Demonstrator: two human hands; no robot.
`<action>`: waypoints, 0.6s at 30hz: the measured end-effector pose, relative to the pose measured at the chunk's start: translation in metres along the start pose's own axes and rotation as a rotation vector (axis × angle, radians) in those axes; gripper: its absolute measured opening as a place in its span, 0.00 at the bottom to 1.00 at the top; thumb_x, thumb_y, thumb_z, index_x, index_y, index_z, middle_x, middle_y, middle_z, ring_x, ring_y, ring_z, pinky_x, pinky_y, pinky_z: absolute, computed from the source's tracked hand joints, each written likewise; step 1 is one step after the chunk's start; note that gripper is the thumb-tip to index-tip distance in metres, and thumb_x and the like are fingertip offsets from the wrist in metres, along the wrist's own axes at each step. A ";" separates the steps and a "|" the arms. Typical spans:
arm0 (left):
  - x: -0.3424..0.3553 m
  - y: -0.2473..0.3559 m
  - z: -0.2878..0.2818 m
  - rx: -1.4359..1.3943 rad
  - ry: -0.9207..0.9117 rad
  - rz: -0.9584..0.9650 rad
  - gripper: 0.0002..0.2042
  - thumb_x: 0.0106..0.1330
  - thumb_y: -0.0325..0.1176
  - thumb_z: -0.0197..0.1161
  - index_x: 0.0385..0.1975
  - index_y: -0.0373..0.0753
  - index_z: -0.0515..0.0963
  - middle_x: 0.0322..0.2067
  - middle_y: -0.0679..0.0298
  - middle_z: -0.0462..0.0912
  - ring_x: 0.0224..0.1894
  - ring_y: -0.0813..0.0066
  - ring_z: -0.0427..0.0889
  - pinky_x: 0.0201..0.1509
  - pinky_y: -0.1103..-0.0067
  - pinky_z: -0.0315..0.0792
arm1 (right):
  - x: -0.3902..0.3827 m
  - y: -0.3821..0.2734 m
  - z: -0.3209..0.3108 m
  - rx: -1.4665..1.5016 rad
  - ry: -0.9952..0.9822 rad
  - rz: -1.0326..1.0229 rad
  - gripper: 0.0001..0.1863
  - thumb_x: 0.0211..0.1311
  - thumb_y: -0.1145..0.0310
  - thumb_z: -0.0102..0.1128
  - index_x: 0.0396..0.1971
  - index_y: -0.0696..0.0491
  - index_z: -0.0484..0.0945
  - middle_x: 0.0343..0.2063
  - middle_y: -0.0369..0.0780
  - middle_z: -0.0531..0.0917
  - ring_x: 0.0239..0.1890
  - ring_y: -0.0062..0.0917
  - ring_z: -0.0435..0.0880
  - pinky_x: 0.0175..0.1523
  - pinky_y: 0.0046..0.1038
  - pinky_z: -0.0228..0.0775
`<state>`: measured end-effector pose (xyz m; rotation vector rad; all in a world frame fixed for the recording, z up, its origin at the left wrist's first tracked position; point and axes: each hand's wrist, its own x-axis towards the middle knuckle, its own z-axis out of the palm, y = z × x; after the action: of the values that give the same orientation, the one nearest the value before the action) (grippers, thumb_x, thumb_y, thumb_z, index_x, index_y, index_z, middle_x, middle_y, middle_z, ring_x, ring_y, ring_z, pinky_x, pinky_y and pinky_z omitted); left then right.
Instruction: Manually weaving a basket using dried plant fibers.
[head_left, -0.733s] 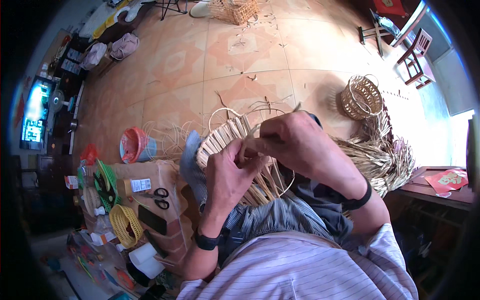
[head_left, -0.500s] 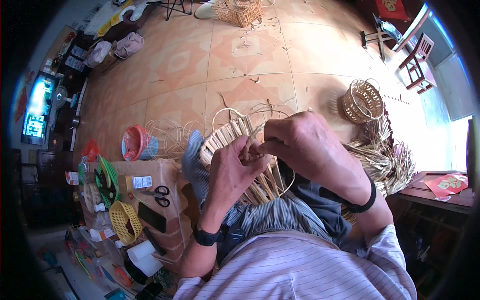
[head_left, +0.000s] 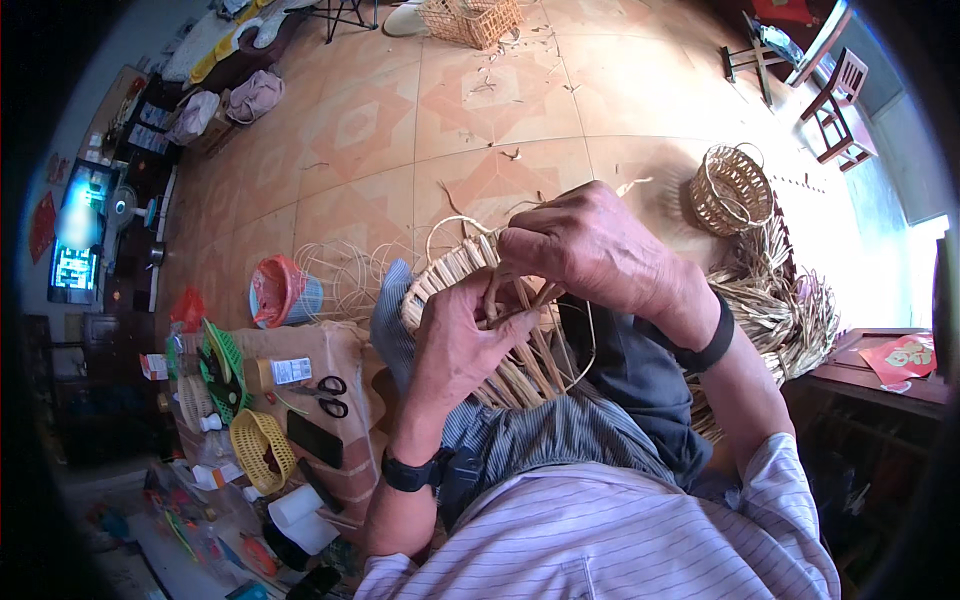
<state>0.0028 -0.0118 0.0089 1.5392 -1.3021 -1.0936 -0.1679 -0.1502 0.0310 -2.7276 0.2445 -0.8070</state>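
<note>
A half-woven straw basket (head_left: 451, 277) with a small loop handle rests in my lap over striped cloth. My left hand (head_left: 465, 335) is at the basket, fingers curled round a twisted straw strand (head_left: 492, 298). My right hand (head_left: 580, 250) is above and right of it, fingers pinched on the straw, its fingertips partly hidden by the hand itself. Loose stalks (head_left: 540, 370) and a thin cane hoop lie below the hands.
At left, a covered table (head_left: 345, 440) holds scissors (head_left: 332, 397), a dark phone, baskets and bottles. Beyond it stands a lined bucket (head_left: 280, 290). At right are a woven basket (head_left: 730, 190), a straw heap (head_left: 785, 300), a wooden table and chair. Another basket sits at the back.
My right hand has risen and shifted slightly left, turning over the straw it grips. My left hand stays at the basket with little movement.
</note>
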 end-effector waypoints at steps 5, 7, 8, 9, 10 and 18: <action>0.002 -0.004 -0.002 -0.002 -0.057 -0.052 0.09 0.68 0.26 0.72 0.45 0.32 0.82 0.34 0.65 0.88 0.34 0.81 0.85 0.41 0.80 0.78 | -0.001 0.004 0.001 0.063 0.033 -0.015 0.10 0.55 0.66 0.66 0.29 0.53 0.73 0.22 0.40 0.80 0.28 0.39 0.86 0.30 0.38 0.76; 0.000 -0.001 0.004 0.127 -0.013 -0.055 0.10 0.69 0.27 0.72 0.45 0.32 0.82 0.33 0.64 0.88 0.34 0.80 0.86 0.41 0.80 0.79 | -0.005 0.002 -0.001 0.100 0.012 0.025 0.10 0.56 0.66 0.67 0.29 0.53 0.74 0.22 0.41 0.79 0.28 0.40 0.84 0.31 0.40 0.75; -0.002 -0.002 0.006 0.126 -0.015 -0.049 0.10 0.69 0.27 0.72 0.45 0.32 0.82 0.33 0.64 0.88 0.34 0.80 0.86 0.41 0.80 0.79 | -0.008 0.001 -0.003 0.094 0.012 0.026 0.10 0.56 0.66 0.67 0.29 0.53 0.74 0.22 0.41 0.79 0.28 0.40 0.84 0.31 0.40 0.75; -0.006 -0.004 0.007 0.103 0.003 -0.064 0.09 0.69 0.27 0.72 0.45 0.32 0.82 0.33 0.63 0.89 0.34 0.80 0.86 0.40 0.80 0.79 | -0.010 -0.001 -0.005 0.120 0.024 0.050 0.11 0.57 0.66 0.67 0.28 0.53 0.74 0.23 0.41 0.78 0.29 0.41 0.84 0.32 0.40 0.75; -0.009 -0.004 0.008 0.080 0.022 -0.078 0.09 0.68 0.27 0.72 0.44 0.32 0.82 0.33 0.62 0.89 0.33 0.80 0.86 0.40 0.80 0.79 | -0.013 -0.003 -0.007 0.144 0.035 0.073 0.11 0.57 0.66 0.68 0.28 0.54 0.74 0.23 0.41 0.78 0.29 0.41 0.83 0.32 0.40 0.75; -0.018 -0.007 -0.001 -0.024 -0.029 -0.052 0.17 0.64 0.30 0.75 0.49 0.33 0.78 0.33 0.58 0.91 0.36 0.74 0.90 0.41 0.75 0.81 | -0.043 -0.029 0.001 0.083 0.160 0.288 0.15 0.50 0.63 0.79 0.29 0.52 0.78 0.22 0.38 0.77 0.25 0.37 0.81 0.32 0.36 0.73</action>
<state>0.0045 0.0072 0.0047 1.5522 -1.2699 -1.1643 -0.2007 -0.1124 0.0182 -2.4750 0.6071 -0.9271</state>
